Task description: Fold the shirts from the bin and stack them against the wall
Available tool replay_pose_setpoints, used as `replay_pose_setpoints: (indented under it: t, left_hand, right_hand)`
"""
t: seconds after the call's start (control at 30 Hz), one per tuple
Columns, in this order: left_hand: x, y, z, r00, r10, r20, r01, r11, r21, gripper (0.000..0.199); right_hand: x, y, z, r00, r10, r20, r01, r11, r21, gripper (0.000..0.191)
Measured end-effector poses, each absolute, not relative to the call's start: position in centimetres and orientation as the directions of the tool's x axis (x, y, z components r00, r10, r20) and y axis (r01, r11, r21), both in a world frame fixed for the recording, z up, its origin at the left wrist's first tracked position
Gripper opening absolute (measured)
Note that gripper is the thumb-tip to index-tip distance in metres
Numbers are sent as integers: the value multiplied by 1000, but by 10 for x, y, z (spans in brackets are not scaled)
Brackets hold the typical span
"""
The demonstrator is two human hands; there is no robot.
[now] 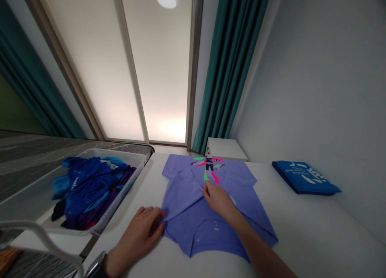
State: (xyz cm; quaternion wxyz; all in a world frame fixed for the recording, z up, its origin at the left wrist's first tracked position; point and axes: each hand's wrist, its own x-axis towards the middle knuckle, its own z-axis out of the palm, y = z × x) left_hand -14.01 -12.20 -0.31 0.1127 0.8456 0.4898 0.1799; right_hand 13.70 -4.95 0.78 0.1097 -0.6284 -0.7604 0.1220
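Curled left fingers pinch the purple shirt at its edge; bunched right fingers pinch its middle

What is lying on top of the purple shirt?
The right hand and forearm are over the purple shirt; the left hand touches its edge. The cloth beneath them is covered.

so there's a purple t-shirt spread on a white table, left hand pinching its left edge, right hand with fingertips on the fabric just below a pink and green print. tub of mostly blue clothes on the left, folded blue thing over right.
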Motion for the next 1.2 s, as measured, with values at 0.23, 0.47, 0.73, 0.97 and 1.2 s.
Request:
replay_pose_setpoints:
  t: [0.23,0.47,0.73,0.97,1.2]
  left_hand:
    - [-140,-121,-4,476,861,178,784,-507,358,13]
    - [-137,-122,3,473,865,168,769,-499,400,22]
    - [-141,-93,12,334,917,217,748,-398,531,31]
    - [-130,-22,22,315,876,365,790,-455,411,27]
    - [-135,30,-6,144,926,350,766,-328,553,35]
  right_hand:
    - [145,-38,1,-225,970,98,862,245,-443,27]
    - [151,-33,-16,-251,967,38,875,244,-419,35]
    - [196,-11,-9,-97,986,135,754,162,-637,33]
    - [208,-9,-17,-97,989,116,787,147,-600,31]
    - [194,-16,-19,-195,973,126,823,232,-518,30]
